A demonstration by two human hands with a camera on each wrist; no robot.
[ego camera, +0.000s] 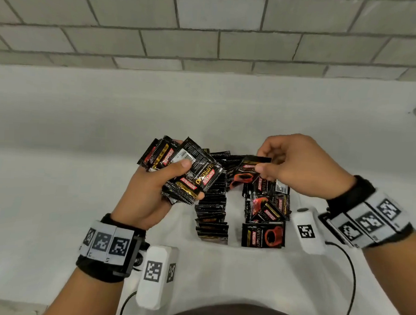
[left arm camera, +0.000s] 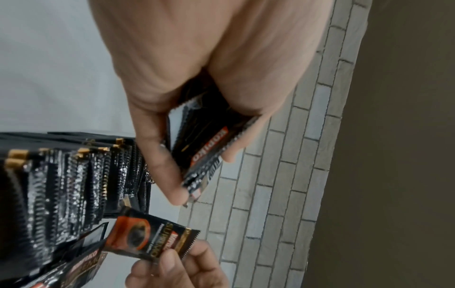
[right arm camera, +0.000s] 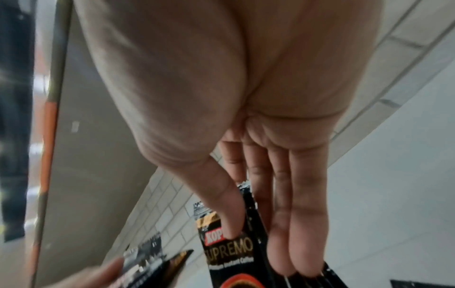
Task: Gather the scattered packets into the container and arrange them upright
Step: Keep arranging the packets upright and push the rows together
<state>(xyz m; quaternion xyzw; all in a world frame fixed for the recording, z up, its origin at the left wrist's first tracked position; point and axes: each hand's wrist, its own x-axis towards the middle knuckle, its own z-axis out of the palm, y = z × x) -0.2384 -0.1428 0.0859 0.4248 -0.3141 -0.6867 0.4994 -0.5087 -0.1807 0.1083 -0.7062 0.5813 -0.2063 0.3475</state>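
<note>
A person's left hand [ego camera: 152, 188] grips a thick bundle of black coffee packets [ego camera: 182, 170], fingers and thumb curled around it, raised over a white surface [ego camera: 56, 173]. The right hand [ego camera: 295, 164] pinches a single packet [ego camera: 247, 174] between thumb and fingers. Just below, between the hands, more packets stand upright in a row [ego camera: 213, 205], with loose packets [ego camera: 266, 215] lying beside it.
</note>
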